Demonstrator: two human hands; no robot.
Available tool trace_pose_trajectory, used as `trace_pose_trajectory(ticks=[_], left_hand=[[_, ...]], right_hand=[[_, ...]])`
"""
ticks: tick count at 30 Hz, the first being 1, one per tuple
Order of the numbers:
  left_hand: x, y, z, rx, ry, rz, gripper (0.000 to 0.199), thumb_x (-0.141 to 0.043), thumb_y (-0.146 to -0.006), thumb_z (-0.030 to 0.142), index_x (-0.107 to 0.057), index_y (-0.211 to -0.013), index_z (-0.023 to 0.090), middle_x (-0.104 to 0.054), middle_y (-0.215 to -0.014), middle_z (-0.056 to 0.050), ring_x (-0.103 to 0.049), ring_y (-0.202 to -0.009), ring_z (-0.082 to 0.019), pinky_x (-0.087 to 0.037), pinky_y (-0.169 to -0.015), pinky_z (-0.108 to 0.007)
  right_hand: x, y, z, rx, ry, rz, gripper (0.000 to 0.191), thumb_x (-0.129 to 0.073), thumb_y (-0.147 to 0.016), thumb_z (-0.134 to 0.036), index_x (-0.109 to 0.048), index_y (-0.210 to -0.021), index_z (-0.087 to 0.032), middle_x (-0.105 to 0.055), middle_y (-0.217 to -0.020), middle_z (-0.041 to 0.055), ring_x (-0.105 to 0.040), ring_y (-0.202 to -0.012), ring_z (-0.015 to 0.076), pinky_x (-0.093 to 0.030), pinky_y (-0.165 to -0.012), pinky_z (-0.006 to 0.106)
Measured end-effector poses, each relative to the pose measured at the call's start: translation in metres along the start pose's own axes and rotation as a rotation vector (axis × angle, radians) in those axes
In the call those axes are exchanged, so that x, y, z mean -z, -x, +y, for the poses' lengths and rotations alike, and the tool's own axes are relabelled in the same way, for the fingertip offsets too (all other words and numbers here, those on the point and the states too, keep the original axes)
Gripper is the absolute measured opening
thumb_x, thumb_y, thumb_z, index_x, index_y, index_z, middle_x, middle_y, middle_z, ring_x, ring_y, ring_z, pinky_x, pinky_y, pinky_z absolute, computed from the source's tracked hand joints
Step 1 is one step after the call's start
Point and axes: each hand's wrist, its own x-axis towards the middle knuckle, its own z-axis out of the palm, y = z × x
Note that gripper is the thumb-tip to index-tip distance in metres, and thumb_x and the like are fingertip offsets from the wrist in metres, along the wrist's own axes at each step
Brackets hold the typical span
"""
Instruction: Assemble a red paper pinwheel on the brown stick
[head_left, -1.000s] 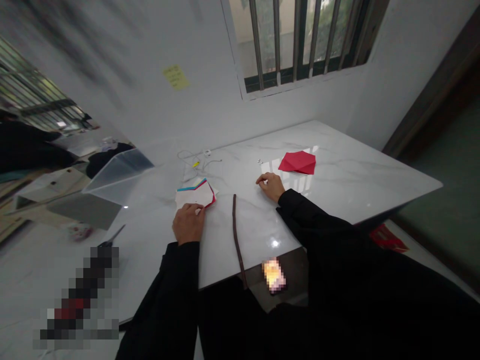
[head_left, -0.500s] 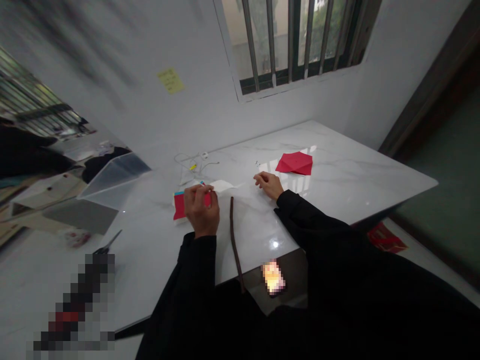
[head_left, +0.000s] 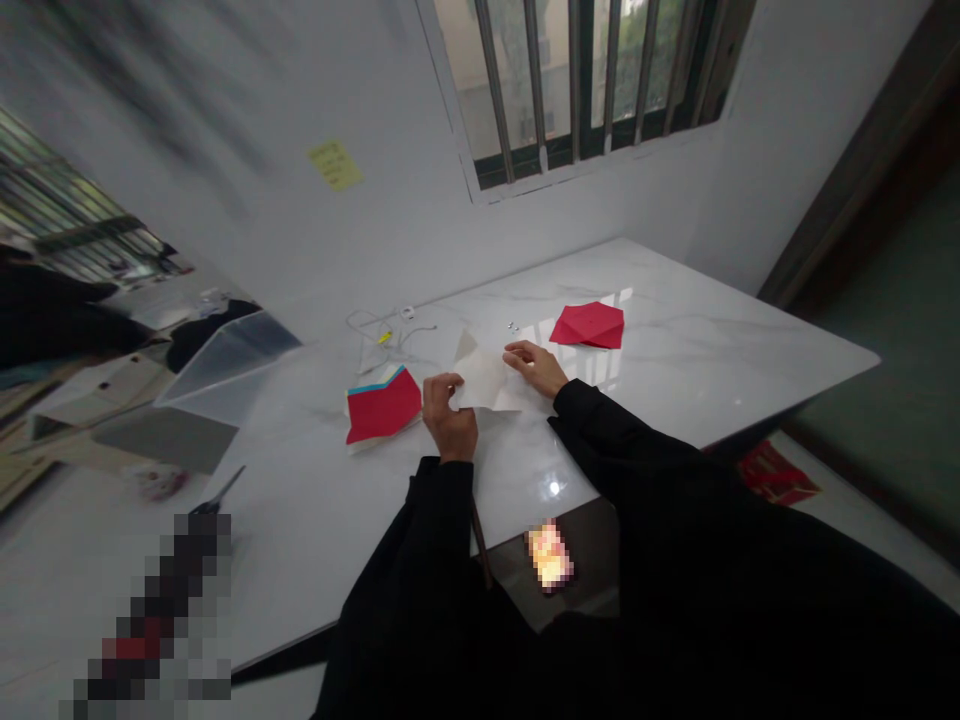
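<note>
Left hand (head_left: 450, 418) on paper (head_left: 489, 382), box (head_left: 229, 365) apart

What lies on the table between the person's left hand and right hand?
A white paper sheet lies there, with its edges touching the left hand and the right hand; this shows in the head view.

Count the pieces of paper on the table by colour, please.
Red: 2 (the folded red paper and the red paper with a teal edge)
White: 1 (the white sheet between the left hand and the right hand)
Total: 3
</note>
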Motion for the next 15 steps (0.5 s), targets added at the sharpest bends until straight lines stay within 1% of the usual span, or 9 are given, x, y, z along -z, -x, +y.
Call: trace_pose_trajectory(ticks=[3, 5, 7, 9, 11, 13, 15], left_hand=[[0.0005, -0.0028, 0.0002, 0.072, 0.056, 0.082, 0.016, -0.054, -0.083, 0.016, -0.055, -0.098, 0.023, -0.063, -0.103, -0.009, -0.065, -0.102, -0.024, -0.058, -0.085, -0.034], [0.0007, -0.0045, -0.0001, 0.084, 0.082, 0.110, 0.018, -0.052, -0.082, 0.015, -0.054, -0.098, 0.023, -0.063, -0.102, -0.009, -0.065, -0.101, -0.024, -0.058, -0.088, -0.035], [0.0004, -0.0051, -0.0010, 0.089, 0.087, 0.100, 0.021, -0.051, -0.079, 0.014, -0.053, -0.098, 0.023, -0.062, -0.100, -0.008, -0.065, -0.100, -0.023, -0.058, -0.091, -0.035], [-0.0004, -0.0047, -0.0021, 0.095, 0.097, 0.081, 0.023, -0.051, -0.077, 0.012, -0.053, -0.098, 0.023, -0.062, -0.100, -0.007, -0.066, -0.099, -0.022, -0.058, -0.092, -0.034], [-0.0017, -0.0040, -0.0033, 0.115, 0.124, 0.040, 0.024, -0.052, -0.078, 0.013, -0.054, -0.100, 0.023, -0.064, -0.105, -0.008, -0.067, -0.099, -0.021, -0.059, -0.089, -0.033], [-0.0037, -0.0041, -0.0052, 0.153, 0.183, -0.002, 0.028, -0.057, -0.081, 0.017, -0.057, -0.108, 0.022, -0.066, -0.115, -0.010, -0.069, -0.104, -0.022, -0.060, -0.088, -0.032], [-0.0065, -0.0049, -0.0085, 0.192, 0.283, -0.028, 0.040, -0.063, -0.086, 0.024, -0.056, -0.125, 0.022, -0.067, -0.126, -0.014, -0.069, -0.114, -0.024, -0.060, -0.091, -0.033]], right_hand=[[0.0010, -0.0013, 0.0025, 0.003, -0.012, 0.027, 0.047, -0.078, -0.090, -0.053, -0.072, -0.124, -0.022, -0.079, -0.125, 0.0116, -0.074, -0.106, 0.0224, -0.053, -0.106, 0.043], [0.0017, -0.0024, 0.0039, -0.012, -0.043, 0.028, 0.050, -0.081, -0.088, -0.053, -0.072, -0.127, -0.021, -0.079, -0.124, 0.0124, -0.074, -0.112, 0.0240, -0.052, -0.109, 0.045], [0.0022, -0.0032, 0.0047, -0.035, -0.085, 0.002, 0.051, -0.084, -0.084, -0.052, -0.075, -0.122, -0.020, -0.080, -0.120, 0.0122, -0.075, -0.113, 0.0260, -0.054, -0.107, 0.046], [0.0025, -0.0038, 0.0047, -0.059, -0.163, -0.043, 0.047, -0.088, -0.079, -0.050, -0.077, -0.113, -0.019, -0.081, -0.115, 0.0115, -0.076, -0.108, 0.0273, -0.058, -0.102, 0.046], [0.0028, -0.0043, 0.0039, -0.091, -0.265, -0.066, 0.041, -0.090, -0.075, -0.044, -0.079, -0.104, -0.018, -0.082, -0.109, 0.0110, -0.078, -0.100, 0.0274, -0.060, -0.096, 0.045], [0.0034, -0.0051, 0.0030, -0.132, -0.350, -0.031, 0.038, -0.093, -0.071, -0.037, -0.079, -0.099, -0.016, -0.083, -0.104, 0.0107, -0.078, -0.095, 0.0267, -0.062, -0.092, 0.044], [0.0045, -0.0062, 0.0024, -0.163, -0.406, 0.017, 0.037, -0.094, -0.068, -0.033, -0.079, -0.097, -0.016, -0.083, -0.100, 0.0104, -0.078, -0.092, 0.0260, -0.063, -0.091, 0.044]])
